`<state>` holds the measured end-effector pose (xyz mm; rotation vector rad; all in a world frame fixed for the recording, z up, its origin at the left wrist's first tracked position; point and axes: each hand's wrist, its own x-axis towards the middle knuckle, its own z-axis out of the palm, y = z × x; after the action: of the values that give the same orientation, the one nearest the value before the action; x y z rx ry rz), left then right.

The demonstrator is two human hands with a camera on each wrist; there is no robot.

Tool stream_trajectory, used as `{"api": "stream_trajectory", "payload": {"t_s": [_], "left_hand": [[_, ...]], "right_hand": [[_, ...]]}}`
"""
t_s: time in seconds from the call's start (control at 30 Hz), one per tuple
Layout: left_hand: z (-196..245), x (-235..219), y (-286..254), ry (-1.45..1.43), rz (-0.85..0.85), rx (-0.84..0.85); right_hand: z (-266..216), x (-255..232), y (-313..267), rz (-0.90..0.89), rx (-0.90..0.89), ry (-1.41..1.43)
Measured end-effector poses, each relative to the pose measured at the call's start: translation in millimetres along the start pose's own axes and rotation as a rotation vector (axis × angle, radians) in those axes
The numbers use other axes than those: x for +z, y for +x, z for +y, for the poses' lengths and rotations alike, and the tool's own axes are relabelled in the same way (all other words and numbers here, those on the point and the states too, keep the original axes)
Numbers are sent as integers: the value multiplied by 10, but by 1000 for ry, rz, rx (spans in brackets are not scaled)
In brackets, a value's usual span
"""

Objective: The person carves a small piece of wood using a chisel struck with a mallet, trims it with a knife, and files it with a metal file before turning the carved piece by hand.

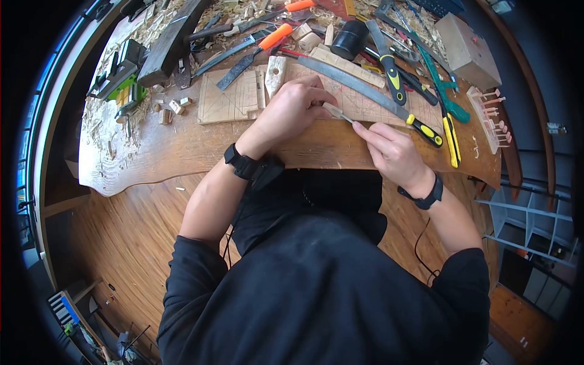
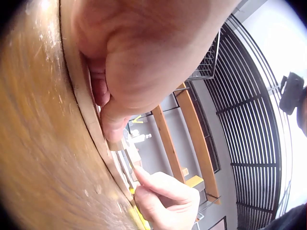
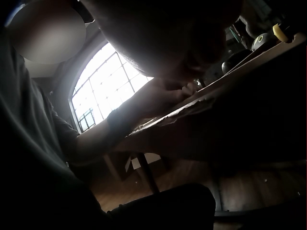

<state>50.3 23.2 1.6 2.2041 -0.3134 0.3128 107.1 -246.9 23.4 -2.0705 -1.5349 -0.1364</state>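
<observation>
Over the front edge of the workbench [image 1: 243, 146], my left hand [image 1: 294, 104] pinches a small pale wooden piece [image 1: 332, 110] between thumb and fingers. Its end shows below the fingertips in the left wrist view as a light wood block [image 2: 115, 145]. My right hand [image 1: 392, 152] grips a thin metal tool [image 1: 348, 119], whose tip meets the wooden piece; I cannot tell its exact kind. A marked wooden board [image 1: 228, 97] lies under and beyond the left hand, with a pale wood piece with a hole [image 1: 275, 74] on it. The right wrist view is very dark.
A long flat file [image 1: 353, 88] with a yellow-black handle lies beyond the hands. A yellow cutter [image 1: 451, 141] is at the right, near a rack of small pink bits [image 1: 496, 125]. Orange-handled chisels [image 1: 275, 38], a black mallet [image 1: 350, 40], a green vise [image 1: 128, 97] and shavings surround them.
</observation>
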Motion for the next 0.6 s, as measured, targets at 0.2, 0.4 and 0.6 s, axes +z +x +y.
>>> {"api": "stream_trajectory", "payload": {"t_s": [0.2,0.4,0.6], "left_hand": [[-9,1,-12,9,-5,-46],[-20,8,-9,-13,8,-22],[-9,2,-10,-1,-7,-54]], "right_hand": [[-39,67,116,-34,40,25],[-63,-54,20,-85,47,-6],[-54,1,85,-76,42,-7]]}}
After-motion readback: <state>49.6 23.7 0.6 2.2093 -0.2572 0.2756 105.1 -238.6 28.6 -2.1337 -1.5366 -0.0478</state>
